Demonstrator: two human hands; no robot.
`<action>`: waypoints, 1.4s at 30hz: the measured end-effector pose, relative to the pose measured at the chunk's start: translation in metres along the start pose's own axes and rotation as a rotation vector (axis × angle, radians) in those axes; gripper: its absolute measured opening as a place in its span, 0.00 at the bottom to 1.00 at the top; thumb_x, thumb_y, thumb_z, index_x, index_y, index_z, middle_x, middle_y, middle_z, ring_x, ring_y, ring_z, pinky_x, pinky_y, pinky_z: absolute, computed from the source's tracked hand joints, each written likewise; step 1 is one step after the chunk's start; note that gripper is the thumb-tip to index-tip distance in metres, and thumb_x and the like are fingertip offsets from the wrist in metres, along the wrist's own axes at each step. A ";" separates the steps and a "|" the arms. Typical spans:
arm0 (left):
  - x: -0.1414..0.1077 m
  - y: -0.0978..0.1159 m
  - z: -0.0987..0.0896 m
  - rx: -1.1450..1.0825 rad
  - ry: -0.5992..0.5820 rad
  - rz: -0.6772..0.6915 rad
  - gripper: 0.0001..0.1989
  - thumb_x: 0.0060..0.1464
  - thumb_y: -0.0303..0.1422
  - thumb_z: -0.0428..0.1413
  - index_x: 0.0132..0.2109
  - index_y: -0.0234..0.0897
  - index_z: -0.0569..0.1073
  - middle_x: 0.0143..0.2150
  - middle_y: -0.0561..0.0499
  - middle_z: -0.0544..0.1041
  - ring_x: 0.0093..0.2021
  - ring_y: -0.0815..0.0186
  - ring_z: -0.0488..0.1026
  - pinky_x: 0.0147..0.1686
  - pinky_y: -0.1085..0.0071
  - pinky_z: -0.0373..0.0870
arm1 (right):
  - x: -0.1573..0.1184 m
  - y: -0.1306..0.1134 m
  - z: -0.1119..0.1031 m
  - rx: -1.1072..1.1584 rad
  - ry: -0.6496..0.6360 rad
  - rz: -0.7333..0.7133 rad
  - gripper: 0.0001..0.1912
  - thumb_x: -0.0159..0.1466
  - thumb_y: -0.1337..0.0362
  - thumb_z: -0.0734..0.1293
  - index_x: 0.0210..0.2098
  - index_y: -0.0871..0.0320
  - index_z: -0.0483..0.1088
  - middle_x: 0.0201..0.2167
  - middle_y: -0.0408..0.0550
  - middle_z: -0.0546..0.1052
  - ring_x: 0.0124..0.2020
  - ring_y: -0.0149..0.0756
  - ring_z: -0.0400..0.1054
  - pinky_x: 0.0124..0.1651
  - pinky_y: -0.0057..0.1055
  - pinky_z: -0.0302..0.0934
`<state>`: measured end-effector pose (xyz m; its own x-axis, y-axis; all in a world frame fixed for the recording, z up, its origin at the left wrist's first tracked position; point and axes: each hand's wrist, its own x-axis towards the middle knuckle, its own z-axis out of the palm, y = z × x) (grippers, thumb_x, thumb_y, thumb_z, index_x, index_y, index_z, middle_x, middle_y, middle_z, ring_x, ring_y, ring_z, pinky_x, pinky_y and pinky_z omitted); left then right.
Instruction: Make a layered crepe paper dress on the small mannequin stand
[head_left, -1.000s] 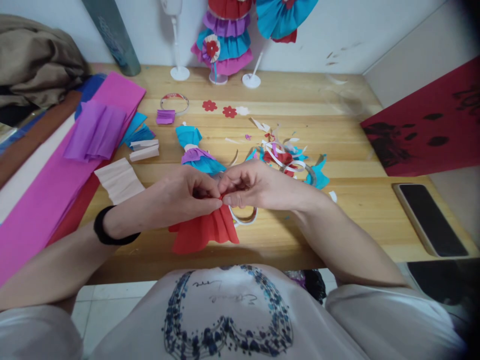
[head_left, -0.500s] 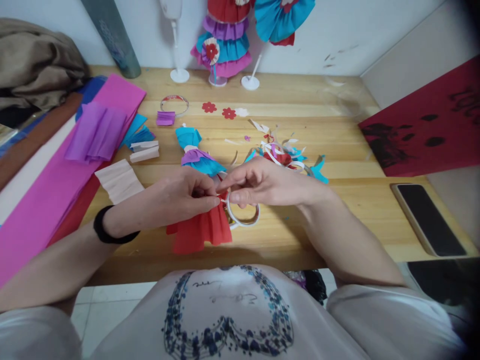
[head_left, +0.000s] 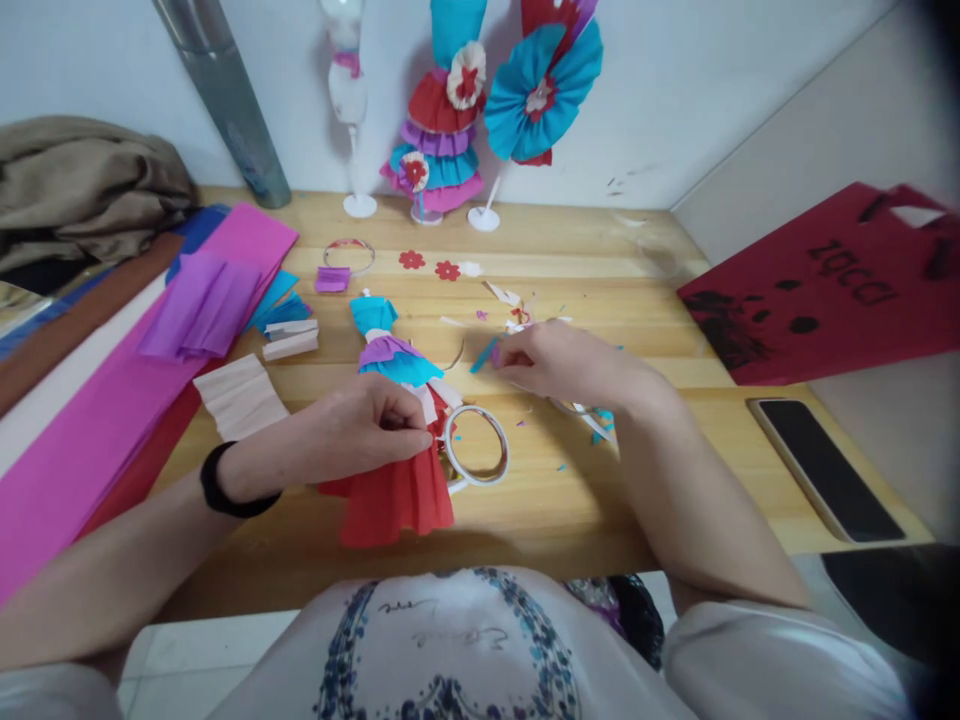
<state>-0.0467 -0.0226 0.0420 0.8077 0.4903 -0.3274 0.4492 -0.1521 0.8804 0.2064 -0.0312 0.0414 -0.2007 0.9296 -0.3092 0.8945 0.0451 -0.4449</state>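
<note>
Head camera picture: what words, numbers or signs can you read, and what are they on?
"Z?CCI", on the red bag; its second letter is unclear.
Shirt: curly writing, too unclear to read.
Bottle: faint marks, too blurred to read.
Back ring: red marks, too small.

Black wristband (head_left: 216, 488), pale printed shirt (head_left: 442, 635)

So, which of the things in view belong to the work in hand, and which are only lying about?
Seem to belong:
pleated red paper
tape roll
small paper dress
pink paper

Seem only lying about:
phone
red bag
bottle
brown cloth
</note>
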 end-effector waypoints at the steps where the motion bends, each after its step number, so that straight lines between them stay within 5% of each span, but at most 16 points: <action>1: 0.000 0.000 0.000 -0.014 0.002 0.003 0.14 0.54 0.33 0.53 0.21 0.34 0.65 0.18 0.56 0.60 0.20 0.75 0.55 0.19 0.74 0.46 | 0.000 0.001 -0.003 -0.097 0.013 0.067 0.10 0.60 0.69 0.66 0.22 0.58 0.70 0.20 0.47 0.70 0.23 0.32 0.57 0.32 0.33 0.46; 7: -0.001 -0.008 -0.004 -0.086 -0.028 0.020 0.13 0.56 0.33 0.53 0.25 0.33 0.69 0.20 0.56 0.60 0.21 0.74 0.56 0.20 0.75 0.49 | -0.010 0.013 -0.012 -0.264 0.060 0.212 0.06 0.61 0.67 0.65 0.27 0.57 0.71 0.26 0.49 0.73 0.26 0.34 0.61 0.31 0.32 0.46; 15: 0.001 -0.008 -0.007 -0.157 -0.064 -0.017 0.14 0.55 0.35 0.54 0.24 0.33 0.67 0.22 0.56 0.61 0.23 0.74 0.56 0.22 0.75 0.51 | -0.067 0.052 -0.005 -0.177 0.237 0.346 0.06 0.61 0.66 0.65 0.31 0.57 0.75 0.28 0.54 0.78 0.26 0.38 0.66 0.31 0.35 0.52; 19: 0.001 -0.008 -0.007 -0.149 -0.057 0.009 0.14 0.56 0.35 0.53 0.24 0.33 0.67 0.22 0.56 0.62 0.24 0.73 0.56 0.22 0.75 0.51 | -0.080 0.057 0.010 -0.120 0.232 0.325 0.10 0.63 0.63 0.62 0.31 0.55 0.75 0.26 0.48 0.76 0.28 0.39 0.67 0.33 0.33 0.54; 23: -0.001 -0.004 -0.003 -0.121 -0.028 0.038 0.13 0.54 0.31 0.53 0.22 0.34 0.64 0.20 0.57 0.59 0.22 0.74 0.56 0.21 0.75 0.49 | -0.080 0.046 0.019 -0.014 0.204 0.144 0.12 0.65 0.60 0.61 0.31 0.56 0.74 0.24 0.47 0.76 0.25 0.37 0.66 0.31 0.32 0.55; 30: -0.001 -0.004 0.001 -0.046 0.026 0.102 0.14 0.51 0.27 0.52 0.20 0.35 0.60 0.19 0.57 0.58 0.21 0.74 0.54 0.20 0.74 0.47 | -0.041 0.003 0.014 -0.025 0.082 -0.182 0.12 0.65 0.62 0.61 0.28 0.56 0.72 0.23 0.46 0.75 0.23 0.34 0.63 0.29 0.31 0.53; 35: -0.002 -0.008 -0.001 -0.052 0.045 0.150 0.10 0.50 0.25 0.52 0.22 0.34 0.64 0.20 0.57 0.61 0.22 0.75 0.56 0.20 0.76 0.49 | 0.013 -0.025 0.003 0.002 0.059 -0.259 0.08 0.61 0.66 0.62 0.27 0.57 0.72 0.22 0.44 0.74 0.24 0.32 0.61 0.29 0.30 0.52; 38: -0.002 -0.009 -0.002 -0.066 0.046 0.153 0.10 0.50 0.26 0.53 0.22 0.34 0.65 0.20 0.57 0.62 0.23 0.75 0.56 0.20 0.76 0.50 | 0.053 -0.029 -0.003 0.117 0.159 -0.295 0.06 0.57 0.68 0.64 0.24 0.57 0.70 0.20 0.42 0.71 0.22 0.31 0.60 0.28 0.29 0.53; 42: -0.006 -0.006 -0.009 -0.108 0.063 0.088 0.10 0.50 0.29 0.56 0.23 0.33 0.68 0.19 0.57 0.62 0.22 0.75 0.56 0.21 0.76 0.49 | 0.081 -0.031 -0.004 0.285 0.123 -0.327 0.06 0.55 0.68 0.65 0.22 0.56 0.67 0.17 0.41 0.69 0.21 0.32 0.62 0.28 0.30 0.57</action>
<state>-0.0571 -0.0168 0.0418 0.8148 0.5329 -0.2281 0.3314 -0.1054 0.9376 0.1643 0.0444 0.0333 -0.3904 0.9204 -0.0194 0.6428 0.2574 -0.7215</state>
